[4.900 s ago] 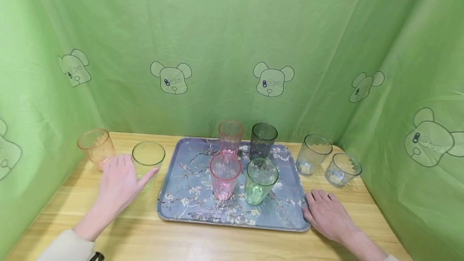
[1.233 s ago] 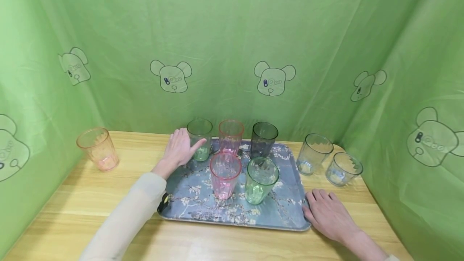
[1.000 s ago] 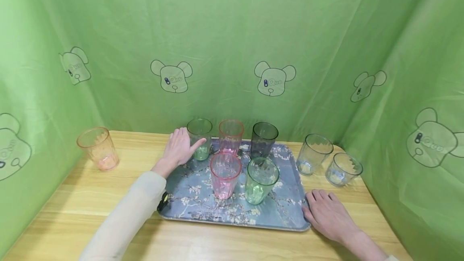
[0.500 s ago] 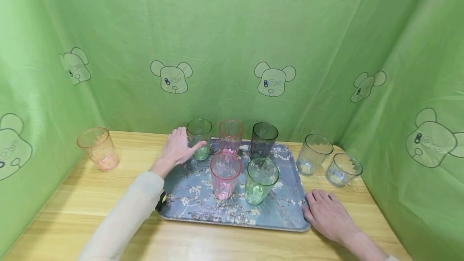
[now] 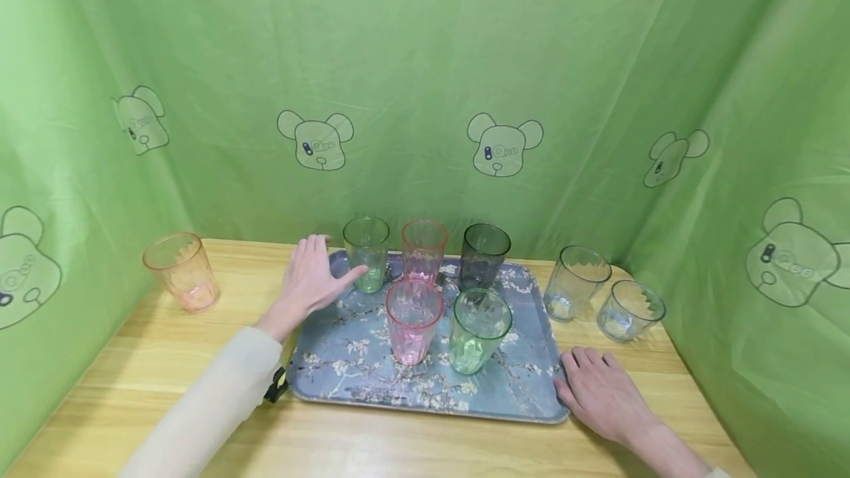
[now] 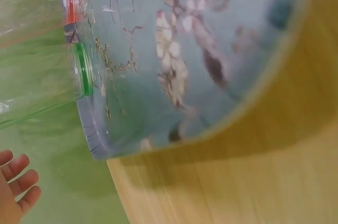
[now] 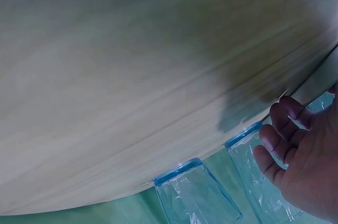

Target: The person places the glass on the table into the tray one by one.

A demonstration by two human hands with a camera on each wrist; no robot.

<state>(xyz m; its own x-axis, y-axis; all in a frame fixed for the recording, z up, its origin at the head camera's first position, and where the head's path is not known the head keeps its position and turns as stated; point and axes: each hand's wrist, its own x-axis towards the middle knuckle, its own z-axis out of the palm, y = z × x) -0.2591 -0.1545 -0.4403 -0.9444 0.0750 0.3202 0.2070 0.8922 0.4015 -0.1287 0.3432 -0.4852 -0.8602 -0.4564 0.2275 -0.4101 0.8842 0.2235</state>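
A green tumbler (image 5: 367,253) stands upright at the back left of the blue blossom-patterned tray (image 5: 345,382). Left of it is my left hand (image 5: 311,277), its fingers spread and holding nothing. In the head view the thumb overlaps the tumbler's lower part; the left wrist view has the fingers (image 6: 20,182) apart from the green tumbler (image 6: 42,78). My right hand (image 5: 600,393) rests at the tray's front right edge with loosely bent fingers. The right wrist view has that hand (image 7: 311,166) holding nothing.
On the tray are two pink tumblers (image 5: 412,323) (image 5: 425,246), a dark grey tumbler (image 5: 483,253) and a second green tumbler (image 5: 474,334). An orange tumbler (image 5: 186,275) stands at the far left. Right of the tray are two clear bluish glasses (image 5: 572,282) (image 5: 624,312). Green curtains (image 5: 412,35) surround the table.
My left hand has carried the green tumbler from the table left of the tray onto its back left corner. It has since let go and shifted left. The right hand has not moved.
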